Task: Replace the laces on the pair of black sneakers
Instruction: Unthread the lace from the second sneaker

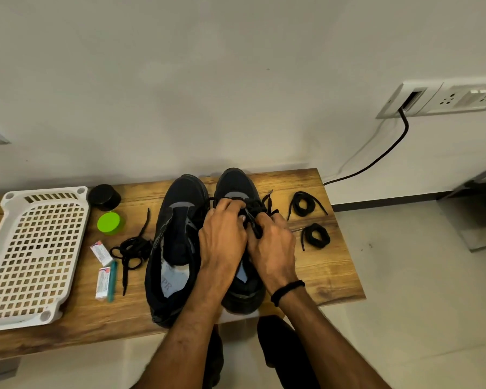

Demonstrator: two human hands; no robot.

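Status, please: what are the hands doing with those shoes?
Left hand and right hand pinch the lace on right shoe. Left shoe looks unlaced. Two coiled laces beside, nothing blocking.

Right sneaker (236, 183) stands upright under the grip, toe pointing away, with its black lace (253, 221) pinched by left hand (222, 237) and right hand (272, 248). Left sneaker (174, 248) stands unlaced just left of the grip. Tangled lace (132, 251) lies further left and two coiled laces (303, 204) lie right of it.
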